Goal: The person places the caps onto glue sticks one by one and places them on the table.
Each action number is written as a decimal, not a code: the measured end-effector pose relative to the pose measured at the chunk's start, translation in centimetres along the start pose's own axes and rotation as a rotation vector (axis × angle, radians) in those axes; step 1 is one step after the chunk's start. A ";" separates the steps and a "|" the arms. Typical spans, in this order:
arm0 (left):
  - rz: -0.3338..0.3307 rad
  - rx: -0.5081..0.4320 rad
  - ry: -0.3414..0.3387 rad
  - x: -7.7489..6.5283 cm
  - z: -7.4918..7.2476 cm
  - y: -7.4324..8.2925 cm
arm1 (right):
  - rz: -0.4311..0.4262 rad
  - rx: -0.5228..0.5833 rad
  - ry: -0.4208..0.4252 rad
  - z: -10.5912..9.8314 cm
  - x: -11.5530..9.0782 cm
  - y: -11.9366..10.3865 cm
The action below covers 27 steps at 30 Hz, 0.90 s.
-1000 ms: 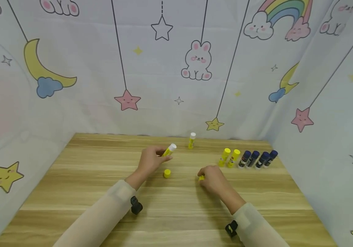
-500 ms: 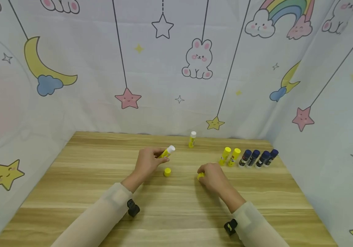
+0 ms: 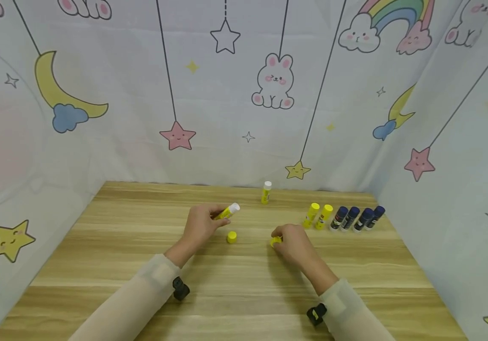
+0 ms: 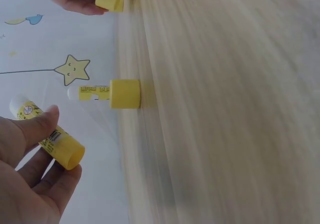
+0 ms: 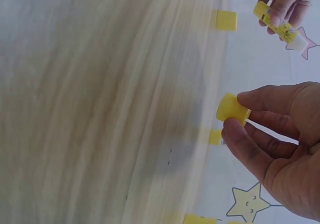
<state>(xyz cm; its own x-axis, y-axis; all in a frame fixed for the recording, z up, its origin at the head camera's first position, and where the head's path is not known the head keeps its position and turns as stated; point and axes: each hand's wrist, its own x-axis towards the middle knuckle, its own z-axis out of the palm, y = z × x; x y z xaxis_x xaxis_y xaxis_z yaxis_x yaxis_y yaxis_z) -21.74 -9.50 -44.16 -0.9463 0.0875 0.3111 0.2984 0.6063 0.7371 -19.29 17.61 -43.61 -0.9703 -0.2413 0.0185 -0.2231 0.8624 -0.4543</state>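
My left hand (image 3: 199, 227) grips a yellow glue stick (image 3: 228, 211) with a white end, tilted above the table. In the left wrist view, the yellow end of that glue stick (image 4: 62, 147) points down to the right, past the fingers. My right hand (image 3: 293, 241) pinches a yellow cap (image 5: 233, 107) between thumb and fingertips, just above the table. Between the hands, a second yellow cap (image 3: 231, 237) rests on the wood. Farther back, a yellow glue stick (image 3: 266, 192) with a white top stands upright.
Two yellow glue sticks with yellow caps (image 3: 311, 215) stand at the right. Beside them is a row of several dark blue glue sticks (image 3: 349, 219). A printed cloth (image 3: 210, 161) hangs behind the wooden table (image 3: 112, 237).
My left hand has drawn slightly left and down, and the glue stick in it leans over more. My right hand has shifted a little left with the cap.
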 end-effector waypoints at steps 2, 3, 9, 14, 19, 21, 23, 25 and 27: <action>-0.005 0.007 -0.001 -0.2 0.0 -0.1 | 0.003 0.011 0.008 0.1 0.0 -0.2; -0.008 0.011 -0.001 -0.3 -0.1 -0.2 | 0.004 0.014 0.013 0.1 0.0 -0.3; 0.001 0.073 0.000 -0.7 -0.3 0.0 | 0.022 0.064 0.065 0.3 -0.2 -0.7; 0.085 0.155 0.006 -0.8 -0.4 0.0 | 0.049 0.182 0.101 0.3 -0.6 -1.1; 0.149 0.271 0.003 -0.9 -0.4 -0.3 | 0.116 0.294 0.158 -0.3 -0.8 -1.7; 0.163 0.308 0.011 -0.8 -0.5 -0.3 | 0.136 0.335 0.172 -0.5 -0.8 -1.8; 0.172 0.329 0.020 -0.8 -0.7 -0.1 | 0.154 0.382 0.175 -0.6 -0.7 -1.9; 0.181 0.349 0.027 -0.8 -0.8 0.1 | 0.173 0.432 0.176 -0.5 -0.6 -1.9; 0.190 0.363 0.032 -0.7 -1.0 0.3 | 0.193 0.481 0.181 -0.3 -0.5 -1.8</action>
<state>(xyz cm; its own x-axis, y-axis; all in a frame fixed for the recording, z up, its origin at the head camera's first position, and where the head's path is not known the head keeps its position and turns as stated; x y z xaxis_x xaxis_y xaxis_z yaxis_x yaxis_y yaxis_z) -20.86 -10.10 -43.55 -0.8727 0.2032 0.4440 0.3986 0.8216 0.4075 -18.42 16.30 -42.50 -0.9995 0.0182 0.0277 -0.0123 0.5722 -0.8200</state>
